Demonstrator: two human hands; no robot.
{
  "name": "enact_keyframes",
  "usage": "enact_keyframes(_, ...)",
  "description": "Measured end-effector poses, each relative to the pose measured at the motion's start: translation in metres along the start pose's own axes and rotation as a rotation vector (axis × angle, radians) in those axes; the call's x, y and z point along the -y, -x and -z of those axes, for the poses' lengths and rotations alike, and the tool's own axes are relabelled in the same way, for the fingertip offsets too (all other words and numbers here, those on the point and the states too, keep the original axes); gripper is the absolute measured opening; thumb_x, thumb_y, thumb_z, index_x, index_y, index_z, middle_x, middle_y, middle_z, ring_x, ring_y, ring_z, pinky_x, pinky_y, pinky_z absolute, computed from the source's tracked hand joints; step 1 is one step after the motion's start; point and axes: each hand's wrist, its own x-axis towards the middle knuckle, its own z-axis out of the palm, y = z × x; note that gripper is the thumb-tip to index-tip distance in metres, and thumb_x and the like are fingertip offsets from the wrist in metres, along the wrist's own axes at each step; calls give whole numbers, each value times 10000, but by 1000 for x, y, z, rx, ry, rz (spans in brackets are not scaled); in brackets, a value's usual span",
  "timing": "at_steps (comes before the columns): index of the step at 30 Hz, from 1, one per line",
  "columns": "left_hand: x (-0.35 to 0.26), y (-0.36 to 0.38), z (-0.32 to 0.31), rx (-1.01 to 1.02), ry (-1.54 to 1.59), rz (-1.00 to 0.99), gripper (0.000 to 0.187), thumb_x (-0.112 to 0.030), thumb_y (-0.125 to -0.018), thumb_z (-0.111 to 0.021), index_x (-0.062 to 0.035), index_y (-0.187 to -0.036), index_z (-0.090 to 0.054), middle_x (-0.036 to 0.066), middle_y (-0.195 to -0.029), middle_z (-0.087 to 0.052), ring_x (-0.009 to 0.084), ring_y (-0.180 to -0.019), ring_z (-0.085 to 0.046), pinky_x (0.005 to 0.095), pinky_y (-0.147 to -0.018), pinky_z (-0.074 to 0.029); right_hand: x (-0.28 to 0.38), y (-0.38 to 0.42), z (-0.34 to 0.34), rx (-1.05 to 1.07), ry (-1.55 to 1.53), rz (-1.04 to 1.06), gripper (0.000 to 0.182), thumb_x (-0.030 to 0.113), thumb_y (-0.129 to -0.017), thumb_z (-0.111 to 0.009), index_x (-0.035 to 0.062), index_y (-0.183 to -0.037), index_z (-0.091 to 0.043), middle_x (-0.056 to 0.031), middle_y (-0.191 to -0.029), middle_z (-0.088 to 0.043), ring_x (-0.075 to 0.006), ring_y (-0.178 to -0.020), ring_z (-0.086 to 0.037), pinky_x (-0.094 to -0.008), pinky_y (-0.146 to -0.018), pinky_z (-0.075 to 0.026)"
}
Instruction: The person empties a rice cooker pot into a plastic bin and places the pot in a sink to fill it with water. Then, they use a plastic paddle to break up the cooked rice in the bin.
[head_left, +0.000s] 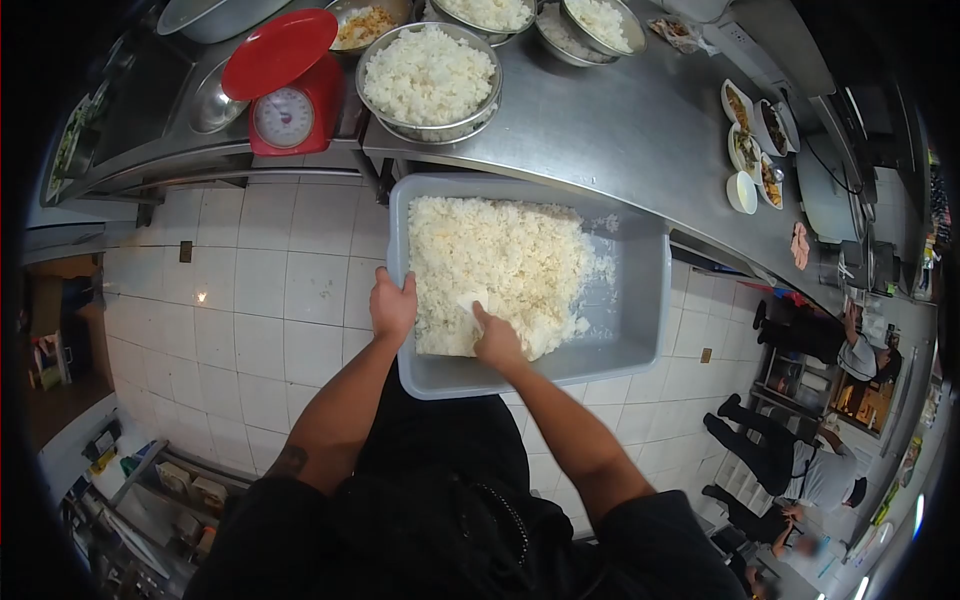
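Observation:
A grey plastic tub [652, 290] holds a broad mound of cooked white rice [500, 245], heaped toward its left side. My left hand [394, 305] grips the tub's left rim, thumb on the inner side. Over the rice near the tub's front, my right hand [498, 338] is closed with its index finger stretched along a small white flat scraper [472, 299]. The scraper lies against the rice, and its lower part is hidden by my fingers. Loose grains and a bare patch of tub floor show on the right.
Behind the tub runs a steel counter [610, 130]. It bears a heaped rice bowl [430, 75], more bowls, a red scale [292, 110] and white dishes of food [745, 150]. White floor tiles [240, 290] surround me. Several people [800, 460] are at the right.

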Motion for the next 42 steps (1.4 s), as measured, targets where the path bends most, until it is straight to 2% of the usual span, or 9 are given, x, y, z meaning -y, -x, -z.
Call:
enact_keyframes(5, 2, 0, 0, -10, 6, -20, 442, -327, -966, -657, 46, -1154, -514, 317, -1016, -702, 499, -982, -675, 549, -884, -535, 27, 39, -41, -120, -243, -182, 862, -3, -772, -589, 194, -1591, -404, -328, -1157, -677, -475, -1110, -656, -482, -996, -510)
enact_keyframes(11, 0, -2, 5, 21, 23, -7, 451, -329, -972, -650, 50, -1169, -505, 324, -1008, -700, 507, -969, -676, 554, -877, -540, 5, 95, 41, -44, -75, -23, 885, -30, -764, -610, 224, -1589, -413, -312, -1166, -685, -470, -1073, -675, -469, -949, -539)
enact_keyframes(15, 2, -3, 3, 25, 2, -19, 444, -329, -973, -649, 48, -1158, -503, 320, -1001, -702, 507, -960, -678, 549, -863, -545, 9, 17, 75, 75, 170, 70, 802, 24, -778, -620, 191, -1546, -467, -251, -1144, -701, -435, -1074, -675, -485, -918, -549)
enact_keyframes(19, 0, -5, 5, 3, -4, -33, 435, -326, -971, -650, 44, -1147, -504, 316, -994, -703, 505, -951, -678, 551, -853, -545, 21, -65, 20, 42, 262, 198, 732, 75, -799, -620, 149, -1515, -487, -227, -1061, -711, -419, -1040, -681, -504, -892, -556)
enact_keyframes(24, 7, -5, -3, -16, 59, -9, 394, -291, -953, -682, 47, -1105, -549, 322, -1004, -704, 512, -975, -669, 539, -860, -531, 45, -7, -27, 4, -10, -73, 935, 2, -741, -616, 163, -1619, -337, -281, -1192, -686, -443, -1069, -677, -476, -935, -544)
enact_keyframes(26, 6, -1, 1, -7, 43, 7, 398, -293, -954, -681, 48, -1111, -548, 324, -1009, -704, 511, -980, -669, 538, -862, -531, 64, 19, -47, -115, -371, -179, 942, -42, -736, -581, 150, -1623, -327, -302, -1242, -667, -454, -1129, -656, -451, -986, -523)
enact_keyframes(30, 6, -6, 0, 17, 2, -34, 498, -332, -974, -641, 65, -1237, -494, 318, -1017, -704, 504, -964, -681, 546, -863, -545, 23, 42, -18, -163, -392, 37, 928, -67, -732, -548, 138, -1615, -348, -305, -1256, -661, -465, -1188, -625, -426, -1026, -501)
enact_keyframes(36, 3, -6, 3, 33, 0, -13, 497, -339, -972, -647, 62, -1227, -502, 321, -1018, -703, 501, -961, -684, 548, -859, -547, 33, 44, 94, 342, 185, 39, 889, -12, -740, -598, 201, -1584, -418, -290, -1213, -677, -421, -1155, -652, -458, -992, -528)
enact_keyframes(42, 10, -9, -2, 5, 25, -41, 456, -339, -964, -651, 42, -1172, -510, 322, -987, -702, 508, -944, -681, 558, -844, -548, 38, -2, -21, 106, -19, -48, 893, -13, -745, -588, 175, -1595, -386, -309, -1131, -693, -459, -1074, -672, -511, -949, -517)
